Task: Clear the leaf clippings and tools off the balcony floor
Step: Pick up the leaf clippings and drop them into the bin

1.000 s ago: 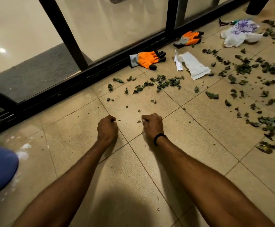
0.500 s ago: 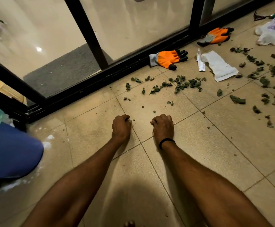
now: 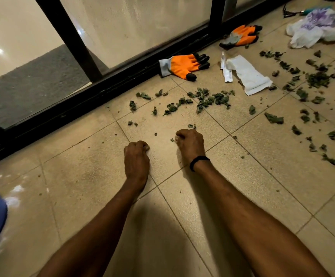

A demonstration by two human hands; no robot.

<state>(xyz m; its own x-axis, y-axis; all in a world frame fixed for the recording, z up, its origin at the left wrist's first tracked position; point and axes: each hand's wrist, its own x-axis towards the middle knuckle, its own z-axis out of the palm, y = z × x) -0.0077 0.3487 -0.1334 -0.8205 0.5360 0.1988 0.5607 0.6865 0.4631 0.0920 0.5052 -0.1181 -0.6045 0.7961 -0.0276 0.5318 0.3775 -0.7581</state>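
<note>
Scattered clippings (image 3: 212, 98) and gloves (image 3: 182, 65) lie ahead by the door track. The right hand (image 3: 190, 144) pinches one off the floor (image 3: 82, 176), apparently gathering. The left hand (image 3: 136, 156) rests fisted, nothing visible inside.

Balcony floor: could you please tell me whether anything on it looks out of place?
Leaf clippings lie scattered over the tiles, thickest at right. Two orange gloves, a torn white packet and a crumpled plastic bag lie loose near the door track.
</note>
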